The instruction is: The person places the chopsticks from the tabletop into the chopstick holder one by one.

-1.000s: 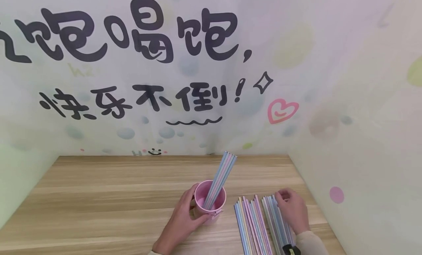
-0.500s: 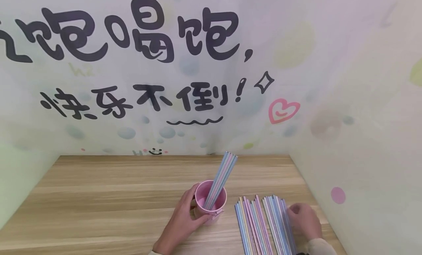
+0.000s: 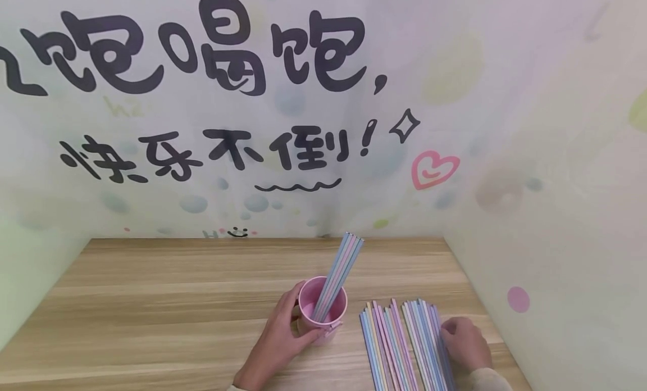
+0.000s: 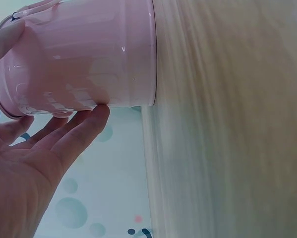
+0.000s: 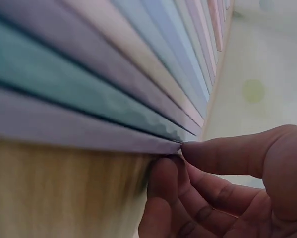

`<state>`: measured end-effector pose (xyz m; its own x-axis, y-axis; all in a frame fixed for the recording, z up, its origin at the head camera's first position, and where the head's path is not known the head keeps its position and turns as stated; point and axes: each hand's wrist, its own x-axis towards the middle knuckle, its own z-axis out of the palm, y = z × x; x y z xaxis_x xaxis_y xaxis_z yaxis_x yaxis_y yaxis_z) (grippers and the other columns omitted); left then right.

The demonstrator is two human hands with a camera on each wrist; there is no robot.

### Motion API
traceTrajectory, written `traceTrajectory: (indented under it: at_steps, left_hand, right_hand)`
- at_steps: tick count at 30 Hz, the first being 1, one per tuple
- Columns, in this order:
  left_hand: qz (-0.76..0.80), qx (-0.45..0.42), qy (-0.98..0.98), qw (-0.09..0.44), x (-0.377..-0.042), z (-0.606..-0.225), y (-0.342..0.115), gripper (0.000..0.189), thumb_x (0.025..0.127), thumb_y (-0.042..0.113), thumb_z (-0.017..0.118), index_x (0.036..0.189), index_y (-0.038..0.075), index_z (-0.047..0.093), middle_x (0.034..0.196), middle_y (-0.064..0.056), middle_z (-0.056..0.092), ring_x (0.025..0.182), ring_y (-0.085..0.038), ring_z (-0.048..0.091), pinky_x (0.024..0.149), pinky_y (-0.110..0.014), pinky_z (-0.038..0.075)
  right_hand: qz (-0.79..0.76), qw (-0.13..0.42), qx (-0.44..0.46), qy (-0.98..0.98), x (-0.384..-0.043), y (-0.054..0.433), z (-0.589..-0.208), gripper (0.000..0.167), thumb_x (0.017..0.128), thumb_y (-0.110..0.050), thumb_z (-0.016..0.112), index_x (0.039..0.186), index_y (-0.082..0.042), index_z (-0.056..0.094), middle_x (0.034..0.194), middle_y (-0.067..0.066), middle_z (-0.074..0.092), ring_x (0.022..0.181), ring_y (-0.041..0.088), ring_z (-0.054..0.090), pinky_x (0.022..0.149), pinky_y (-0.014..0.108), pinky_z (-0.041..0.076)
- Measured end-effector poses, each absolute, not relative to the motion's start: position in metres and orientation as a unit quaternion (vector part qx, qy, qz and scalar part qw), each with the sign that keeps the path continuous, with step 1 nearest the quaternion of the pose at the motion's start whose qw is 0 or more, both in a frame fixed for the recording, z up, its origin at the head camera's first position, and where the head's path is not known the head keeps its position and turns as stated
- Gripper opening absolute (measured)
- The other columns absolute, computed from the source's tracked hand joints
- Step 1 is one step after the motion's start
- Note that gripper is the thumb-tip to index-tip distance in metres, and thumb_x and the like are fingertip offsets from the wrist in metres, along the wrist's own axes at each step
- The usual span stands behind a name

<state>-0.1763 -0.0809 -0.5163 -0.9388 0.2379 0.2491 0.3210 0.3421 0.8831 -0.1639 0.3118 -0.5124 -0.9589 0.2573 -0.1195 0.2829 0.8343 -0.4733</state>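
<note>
My left hand [image 3: 280, 335] holds a small pink bucket [image 4: 84, 59] upright on the table, thumb at the near rim and fingers curved round its side. Several pastel chopsticks [image 3: 338, 276], blue and pink, lean to the right inside it. To the right of the bucket, more chopsticks lie side by side in a left group [image 3: 386, 340] and a right group [image 3: 427, 340]. At the right group's outer edge, my right hand [image 3: 466, 341] pinches the end of a purple chopstick [image 5: 89, 131] between thumb and curled forefinger. A green chopstick [image 5: 79, 94] lies right beside it.
The wood-grain table [image 3: 167, 307] meets a printed back wall [image 3: 227, 211] behind the bucket. A pale side wall [image 3: 566, 256] stands close to the right of my right hand.
My right hand has shifted right and slightly nearer, off the tops of the right group to its outer edge. My left hand and the bucket have stayed in place.
</note>
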Motion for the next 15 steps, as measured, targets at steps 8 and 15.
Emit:
traceTrajectory:
  at_steps: [8,15]
  left_hand:
    - [-0.551,-0.173,-0.815,0.04,-0.1763,-0.5162,-0.0814,0.097,0.078,0.036,0.086,0.156,0.026,0.029,0.144,-0.002,0.045,0.129,-0.024,0.05,0.1,-0.032,0.055]
    - [-0.559,-0.176,-0.809,0.042,-0.1761,-0.5159,-0.0813,0.098,0.077,0.034,0.087,0.156,0.023,0.03,0.143,-0.004,0.046,0.128,-0.025,0.051,0.099,-0.031,0.055]
  right_hand:
    - [-0.234,0.023,0.14,0.962,-0.1598,0.3135,-0.511,0.02,0.087,-0.015,0.065,0.09,0.004,0.07,0.082,0.016,0.069,0.068,0.026,0.063,0.06,0.048,0.055]
    - [-0.23,0.016,0.141,0.963,-0.1577,0.3156,-0.5135,0.016,0.082,-0.013,0.065,0.083,0.002,0.07,0.077,0.012,0.068,0.064,0.024,0.06,0.053,0.041,0.052]
